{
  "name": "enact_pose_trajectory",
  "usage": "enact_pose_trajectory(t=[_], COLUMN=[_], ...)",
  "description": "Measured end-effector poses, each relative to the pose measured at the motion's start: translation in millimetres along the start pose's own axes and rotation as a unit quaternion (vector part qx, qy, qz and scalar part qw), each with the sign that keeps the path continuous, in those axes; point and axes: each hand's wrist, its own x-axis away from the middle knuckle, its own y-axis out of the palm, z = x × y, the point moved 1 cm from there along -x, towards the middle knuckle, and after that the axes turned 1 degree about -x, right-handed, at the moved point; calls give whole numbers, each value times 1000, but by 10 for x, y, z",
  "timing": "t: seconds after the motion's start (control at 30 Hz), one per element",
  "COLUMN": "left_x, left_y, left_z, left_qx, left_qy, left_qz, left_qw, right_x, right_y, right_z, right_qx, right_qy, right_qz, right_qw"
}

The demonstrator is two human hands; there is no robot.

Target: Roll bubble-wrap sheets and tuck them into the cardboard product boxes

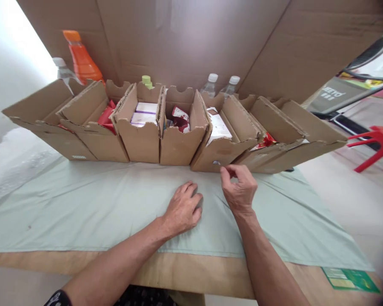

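My right hand (239,187) is closed in a pinch, thumb against forefinger, just in front of an open cardboard box (210,158). Whatever lies between its fingertips is too small to make out. Right by those fingertips, a small dark and pale mark (216,162) shows on the box's front. White cartons (217,126) stand inside this box. My left hand (184,208) lies palm down on the pale green cloth (115,204), fingers a little bent and apart, holding nothing.
More open boxes (143,142) form a row, with red packets (107,117) and purple-edged white boxes (145,114) inside. Bottles (84,61) stand behind, before a tall cardboard panel (191,42). Bubble wrap (15,157) lies left, a green card (351,279) at front right, a red stool (379,140) beyond.
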Motion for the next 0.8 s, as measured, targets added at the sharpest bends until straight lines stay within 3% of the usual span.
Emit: enact_pose_trajectory(t=[0.17, 0.3, 0.37, 0.47, 0.53, 0.67, 0.8], left_x=[2, -2, -9, -27, -46, -43, 218], left_y=[15, 6, -2, -6, -10, -64, -180], left_z=[-11, 10, 21, 22, 15, 56, 268], left_qx=[14, 9, 4, 1, 4, 11, 10], left_qy=[-1, 1, -1, -9, -14, -22, -15], left_qz=[9, 8, 6, 4, 5, 15, 24], left_qw=[1000, 1000, 1000, 1000, 1000, 1000, 1000], right_x=[21, -211, -426, -740, -865, -894, -882], right_y=[-170, -278, -218, 14, 166, 293, 331], right_z=[-287, -824, -1072, -1258, -1280, -1284, -1334], right_qx=[-5, 20, 62, 133, 164, 177, 181], right_qy=[-24, -162, -246, -309, -318, -296, -276], right_qz=[8, 37, 31, -37, -66, -60, -115], right_qw=[1000, 986, 967, 941, 931, 937, 937])
